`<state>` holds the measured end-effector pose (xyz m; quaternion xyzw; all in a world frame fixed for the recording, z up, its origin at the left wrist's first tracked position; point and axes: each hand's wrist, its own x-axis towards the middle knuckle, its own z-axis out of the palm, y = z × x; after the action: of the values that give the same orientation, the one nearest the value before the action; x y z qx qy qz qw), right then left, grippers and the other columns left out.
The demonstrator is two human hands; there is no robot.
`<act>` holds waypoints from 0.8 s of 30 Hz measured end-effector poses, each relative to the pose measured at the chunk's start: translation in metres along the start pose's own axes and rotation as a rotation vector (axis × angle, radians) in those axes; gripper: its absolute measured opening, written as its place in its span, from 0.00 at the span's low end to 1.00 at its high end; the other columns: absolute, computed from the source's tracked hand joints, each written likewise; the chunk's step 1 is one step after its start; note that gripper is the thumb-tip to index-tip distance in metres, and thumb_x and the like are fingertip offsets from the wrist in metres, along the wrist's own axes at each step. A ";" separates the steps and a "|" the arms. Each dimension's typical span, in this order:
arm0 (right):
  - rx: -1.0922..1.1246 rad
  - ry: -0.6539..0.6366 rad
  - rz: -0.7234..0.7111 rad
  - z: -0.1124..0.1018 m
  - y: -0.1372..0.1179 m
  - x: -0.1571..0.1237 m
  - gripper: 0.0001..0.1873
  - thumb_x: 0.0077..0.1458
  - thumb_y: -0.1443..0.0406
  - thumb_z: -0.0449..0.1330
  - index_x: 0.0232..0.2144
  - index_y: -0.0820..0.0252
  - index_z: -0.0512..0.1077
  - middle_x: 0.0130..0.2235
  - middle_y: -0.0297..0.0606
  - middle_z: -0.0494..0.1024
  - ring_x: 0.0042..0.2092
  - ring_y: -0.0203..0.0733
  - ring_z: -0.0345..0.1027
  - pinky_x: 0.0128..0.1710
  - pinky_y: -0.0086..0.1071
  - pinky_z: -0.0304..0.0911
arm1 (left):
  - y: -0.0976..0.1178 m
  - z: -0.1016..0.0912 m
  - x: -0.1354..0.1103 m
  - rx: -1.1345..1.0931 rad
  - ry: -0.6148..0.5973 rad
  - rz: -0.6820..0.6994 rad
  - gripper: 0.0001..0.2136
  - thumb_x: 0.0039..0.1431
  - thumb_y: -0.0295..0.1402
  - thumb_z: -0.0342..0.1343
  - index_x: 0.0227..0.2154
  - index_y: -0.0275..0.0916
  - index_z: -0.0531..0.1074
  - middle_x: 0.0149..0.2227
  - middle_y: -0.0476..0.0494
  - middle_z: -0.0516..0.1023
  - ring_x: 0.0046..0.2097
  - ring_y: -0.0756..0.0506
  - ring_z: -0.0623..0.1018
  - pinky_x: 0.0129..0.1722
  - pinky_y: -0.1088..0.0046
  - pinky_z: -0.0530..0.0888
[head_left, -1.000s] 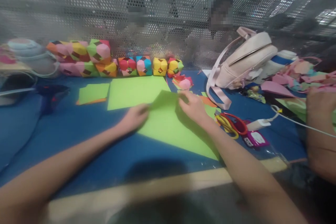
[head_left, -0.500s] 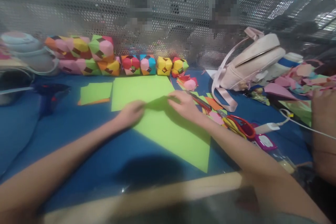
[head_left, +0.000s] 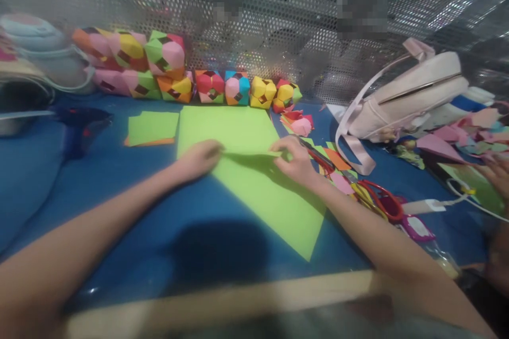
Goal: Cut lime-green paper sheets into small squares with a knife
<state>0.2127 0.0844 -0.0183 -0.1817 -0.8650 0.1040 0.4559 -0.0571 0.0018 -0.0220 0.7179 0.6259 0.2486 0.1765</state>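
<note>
A small light-green piece of paper (head_left: 251, 157) stretches between my two hands, seen almost edge-on. My left hand (head_left: 202, 158) pinches its left end, fingers closed. At the opposite end, the thumb and fingertips of my right hand (head_left: 295, 161) grip it. Beneath both hands spreads a larger light-green sheet (head_left: 226, 126), with one corner pointing toward the table's front edge. Whether the small piece is creased is hard to make out. To the left of the sheet lies a stack of green and orange paper pieces (head_left: 153, 128).
Several folded paper balls (head_left: 209, 86) line the back by a perforated metal screen (head_left: 302, 5). A dark blue glue gun (head_left: 81, 124) rests at left. On the right are red-handled scissors (head_left: 384, 198), paper scraps (head_left: 336, 159), a pale pink backpack (head_left: 421, 87) and another person's hand (head_left: 497, 172).
My hands have moved apart, and the small green paper between them now shows as a longer, flatter strip. The whole view has shifted slightly. The other person's hand at right has moved.
</note>
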 end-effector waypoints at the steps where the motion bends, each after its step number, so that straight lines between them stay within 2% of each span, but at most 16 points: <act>1: 0.001 0.008 -0.049 -0.001 -0.001 -0.005 0.09 0.50 0.74 0.55 0.31 0.55 0.67 0.30 0.34 0.77 0.34 0.41 0.70 0.39 0.38 0.64 | -0.001 -0.001 0.000 0.005 -0.029 0.025 0.13 0.58 0.32 0.47 0.41 0.36 0.73 0.35 0.43 0.76 0.36 0.46 0.74 0.43 0.67 0.72; 4: -0.024 -0.030 -0.134 -0.003 -0.004 -0.015 0.10 0.54 0.74 0.55 0.35 0.56 0.69 0.31 0.35 0.78 0.33 0.41 0.71 0.40 0.39 0.64 | -0.004 -0.007 0.001 0.013 -0.135 0.088 0.12 0.57 0.35 0.48 0.38 0.36 0.73 0.37 0.42 0.76 0.38 0.46 0.74 0.44 0.67 0.72; 8: -0.082 -0.170 -0.253 -0.005 -0.009 -0.017 0.07 0.57 0.72 0.56 0.35 0.56 0.70 0.33 0.37 0.79 0.35 0.42 0.72 0.41 0.41 0.64 | -0.010 -0.015 0.001 -0.055 -0.220 0.092 0.13 0.56 0.39 0.51 0.38 0.37 0.72 0.38 0.44 0.76 0.38 0.46 0.74 0.43 0.69 0.71; 13: -0.023 -0.269 -0.354 -0.015 -0.021 -0.016 0.06 0.58 0.71 0.56 0.37 0.58 0.70 0.38 0.43 0.80 0.41 0.44 0.73 0.40 0.41 0.66 | -0.015 -0.016 0.000 -0.162 -0.195 0.015 0.13 0.56 0.41 0.52 0.37 0.38 0.73 0.34 0.46 0.76 0.35 0.48 0.74 0.41 0.69 0.71; 18: 0.003 -0.271 -0.353 -0.022 -0.028 -0.033 0.07 0.59 0.73 0.56 0.40 0.60 0.70 0.40 0.46 0.80 0.42 0.45 0.74 0.40 0.42 0.70 | -0.020 -0.012 0.000 -0.247 -0.130 -0.001 0.14 0.56 0.41 0.53 0.39 0.38 0.74 0.36 0.45 0.77 0.36 0.47 0.75 0.42 0.68 0.72; 21: 0.015 -0.282 -0.370 -0.017 -0.030 -0.042 0.07 0.59 0.73 0.56 0.39 0.61 0.70 0.39 0.47 0.81 0.42 0.44 0.75 0.39 0.40 0.71 | -0.024 -0.013 0.002 -0.234 -0.170 0.025 0.14 0.55 0.42 0.54 0.39 0.38 0.75 0.38 0.44 0.77 0.39 0.47 0.75 0.44 0.66 0.72; 24: -0.015 -0.364 -0.442 -0.015 -0.033 -0.042 0.07 0.60 0.74 0.55 0.38 0.63 0.71 0.38 0.45 0.81 0.40 0.44 0.75 0.39 0.39 0.72 | -0.027 -0.019 0.003 -0.230 -0.252 0.056 0.14 0.56 0.41 0.54 0.40 0.39 0.75 0.41 0.44 0.77 0.41 0.46 0.75 0.47 0.66 0.72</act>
<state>0.2402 0.0371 -0.0301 0.0295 -0.9520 0.0269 0.3034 -0.0896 0.0080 -0.0214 0.7355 0.5461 0.2315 0.3276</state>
